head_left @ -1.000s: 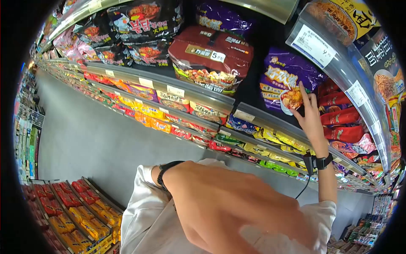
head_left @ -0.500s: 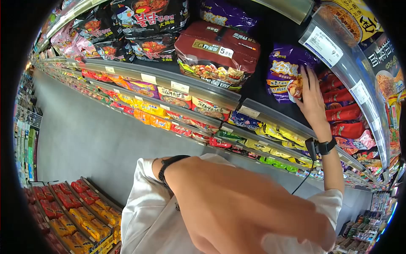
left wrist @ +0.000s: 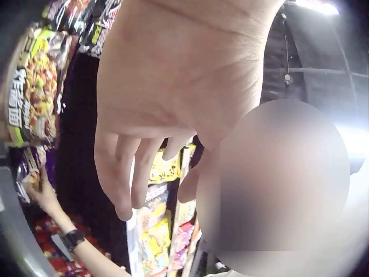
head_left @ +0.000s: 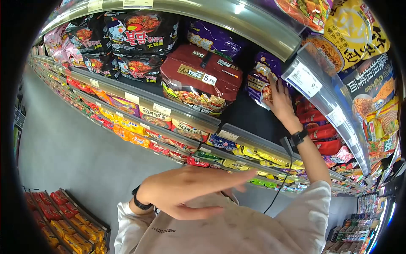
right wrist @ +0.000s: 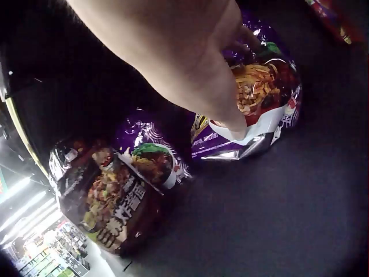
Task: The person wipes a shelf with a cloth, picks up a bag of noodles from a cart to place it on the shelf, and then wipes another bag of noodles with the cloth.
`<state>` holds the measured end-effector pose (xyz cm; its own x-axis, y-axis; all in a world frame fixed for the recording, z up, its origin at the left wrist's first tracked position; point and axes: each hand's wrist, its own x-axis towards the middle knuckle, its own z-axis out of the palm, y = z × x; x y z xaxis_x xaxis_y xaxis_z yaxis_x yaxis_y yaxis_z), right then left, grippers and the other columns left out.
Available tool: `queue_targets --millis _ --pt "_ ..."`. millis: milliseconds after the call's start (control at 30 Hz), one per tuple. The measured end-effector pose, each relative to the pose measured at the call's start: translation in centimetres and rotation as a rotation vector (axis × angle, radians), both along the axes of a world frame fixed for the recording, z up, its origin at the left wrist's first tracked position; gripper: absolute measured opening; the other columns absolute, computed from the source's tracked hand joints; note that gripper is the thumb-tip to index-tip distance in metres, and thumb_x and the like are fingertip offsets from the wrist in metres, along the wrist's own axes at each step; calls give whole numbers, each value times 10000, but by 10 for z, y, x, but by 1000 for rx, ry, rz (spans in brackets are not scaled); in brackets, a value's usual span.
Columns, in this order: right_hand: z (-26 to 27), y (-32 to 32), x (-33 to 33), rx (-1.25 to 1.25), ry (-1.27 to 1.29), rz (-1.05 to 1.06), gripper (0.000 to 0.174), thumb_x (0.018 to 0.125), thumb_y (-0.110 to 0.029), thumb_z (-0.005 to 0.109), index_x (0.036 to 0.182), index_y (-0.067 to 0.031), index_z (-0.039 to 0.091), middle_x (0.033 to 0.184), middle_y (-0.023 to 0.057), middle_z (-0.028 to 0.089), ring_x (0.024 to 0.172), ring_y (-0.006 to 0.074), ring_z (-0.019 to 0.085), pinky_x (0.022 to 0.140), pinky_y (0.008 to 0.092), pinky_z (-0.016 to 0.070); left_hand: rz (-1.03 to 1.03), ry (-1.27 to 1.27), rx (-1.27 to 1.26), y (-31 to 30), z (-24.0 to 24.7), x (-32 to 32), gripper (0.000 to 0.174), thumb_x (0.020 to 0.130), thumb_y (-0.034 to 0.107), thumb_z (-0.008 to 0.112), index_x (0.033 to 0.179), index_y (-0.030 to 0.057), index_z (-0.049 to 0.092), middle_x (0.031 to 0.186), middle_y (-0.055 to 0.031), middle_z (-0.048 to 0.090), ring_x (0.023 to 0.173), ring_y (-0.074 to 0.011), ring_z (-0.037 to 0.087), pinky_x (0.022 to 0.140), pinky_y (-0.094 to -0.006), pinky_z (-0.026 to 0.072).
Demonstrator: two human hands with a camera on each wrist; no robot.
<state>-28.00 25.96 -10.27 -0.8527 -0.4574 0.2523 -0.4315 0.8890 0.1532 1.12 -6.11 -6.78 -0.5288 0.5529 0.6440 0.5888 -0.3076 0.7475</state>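
Note:
A purple noodle pack point(head_left: 256, 82) stands on the dark shelf. My right hand point(head_left: 281, 103) lies over its right side with fingers extended and spread; the thumb rests low on its front. The right wrist view shows that hand point(right wrist: 196, 63) across the purple pack point(right wrist: 262, 95), with some fingertips hidden behind the wrist. My left hand point(head_left: 186, 190) hangs in front of the shirt, holding nothing. In the left wrist view, the left hand's fingers point(left wrist: 121, 173) hang loosely bent, away from the packs.
A maroon five-pack point(head_left: 201, 80) and black noodle packs point(head_left: 141, 31) stand left of the purple pack. Red packs point(head_left: 317, 127) lie to its right. A price rail point(head_left: 304, 80) curves close by the right hand, and a metal shelf edge point(head_left: 237, 21) runs above.
The purple pack sits farther back from the shelf's front edge, with the right hand reaching in after it. My left hand is lower and farther from the head camera. The view has shifted.

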Motion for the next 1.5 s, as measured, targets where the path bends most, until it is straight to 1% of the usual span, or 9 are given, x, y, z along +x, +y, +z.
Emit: queue_targets --millis 333,533,667,733,933,1000,1267,1400,1500 --pt "-36 -10 -129 12 123 112 1080 837 -239 847 1681 -228 175 1637 271 306 1477 522 337 1106 643 446 587 -274 -110 -54 -41 50 980 806 -72 696 1661 14 226 1219 -254 709 996 -325 721 840 -410 576" --pt "-35 -25 -184 -31 338 182 774 929 -266 714 1581 -134 318 1542 291 376 1407 571 379 983 632 561 774 -370 -34 -49 -52 74 936 802 -80 645 1652 23 268 1212 -244 709 984 -312 719 847 -387 556" --pt "-18 -54 -166 159 247 -204 783 910 -282 740 1571 -142 343 1537 266 406 1441 514 379 1072 653 456 803 -383 -12 -43 -59 77 927 811 -63 645 1653 25 268 1216 -241 707 997 -313 718 859 -390 549" --pt "-12 -53 -152 128 267 -106 752 882 -286 766 1527 -121 417 1493 209 454 1432 454 399 1107 666 386 815 -401 0 -40 -60 77 910 814 -58 642 1648 22 286 1222 -238 704 1012 -308 716 869 -389 544" --pt "-40 -51 -118 230 253 266 606 918 -290 722 1452 -89 517 1451 227 477 1371 429 483 1071 554 466 781 -423 -39 -38 -59 74 844 849 -77 707 1612 -3 353 1228 -181 719 1016 -266 714 876 -366 551" --pt "-56 -51 -116 -47 190 495 566 952 -304 692 1453 -95 535 1382 255 529 1297 454 543 1022 529 503 767 -424 -59 -37 -61 71 863 835 -73 683 1622 5 338 1238 -200 710 1025 -282 713 877 -375 548" --pt "-60 -49 -151 54 163 346 558 979 -391 654 1459 -122 564 1298 302 578 1145 503 607 1005 572 500 752 -432 -104 -34 -53 70 845 853 -83 708 1616 5 356 1258 -181 707 1025 -259 708 890 -352 541" --pt "-54 -48 -153 -59 -54 439 668 974 -568 589 1369 -33 644 1357 284 623 1303 438 560 1100 519 442 704 -432 -122 -36 -54 71 802 840 -79 691 1586 -4 405 1245 -193 711 1050 -276 710 883 -370 551" --pt "-14 -50 -89 -59 -210 312 663 1011 -509 587 1427 7 571 1430 286 574 1341 423 542 1145 462 421 625 -423 -174 -41 -53 61 683 840 -76 666 1503 -19 510 1231 -204 717 1069 -292 714 883 -389 559"
